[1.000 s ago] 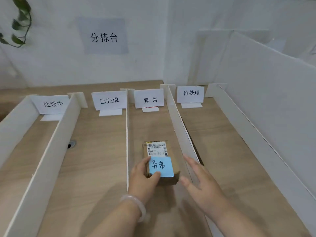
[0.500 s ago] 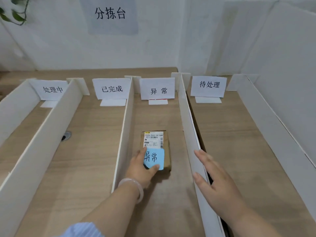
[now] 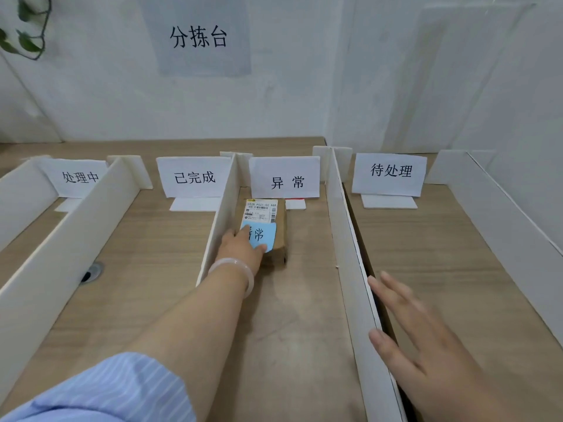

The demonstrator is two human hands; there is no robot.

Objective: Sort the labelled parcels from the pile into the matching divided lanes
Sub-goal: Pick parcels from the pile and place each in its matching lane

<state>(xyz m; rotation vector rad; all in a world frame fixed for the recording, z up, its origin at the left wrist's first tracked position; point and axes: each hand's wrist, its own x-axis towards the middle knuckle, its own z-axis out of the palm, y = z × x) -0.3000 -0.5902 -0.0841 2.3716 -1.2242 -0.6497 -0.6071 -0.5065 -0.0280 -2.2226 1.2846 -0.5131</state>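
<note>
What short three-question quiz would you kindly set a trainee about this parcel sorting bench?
1. Multiple choice: the brown cardboard parcel with a blue sticky note lies in the lane signed: A 处理中; B 已完成; C 异常.
2. True or false: the right hand grips the parcel.
3. Fill in: the hand holding the parcel wears a pale ___ at the wrist.
Key: 1 C. 2 False: it is open, apart from the parcel. 3 bangle, on the left hand.
</note>
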